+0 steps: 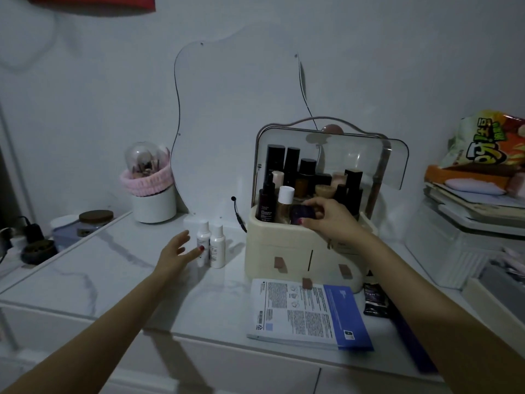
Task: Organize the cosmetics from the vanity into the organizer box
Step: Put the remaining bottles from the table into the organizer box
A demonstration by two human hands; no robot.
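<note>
A cream organizer box [272, 245] with a raised clear lid stands on the marble vanity [113, 268]. Several dark and pale bottles fill its top compartment. My right hand [329, 217] holds a small dark round compact [302, 214] at the front rim of that compartment. Two small white bottles [211, 244] stand upright on the vanity left of the box. My left hand [177, 253] is open, its fingers spread, and its thumb tip touches or nearly touches the nearer white bottle.
A blue and white mask packet [306, 314] lies in front of the box, with a dark sachet [375, 300] at its right. A white cup with brushes and a pink headband [150, 191] stands at the back left. Clear drawers with snack bags [480, 211] sit right.
</note>
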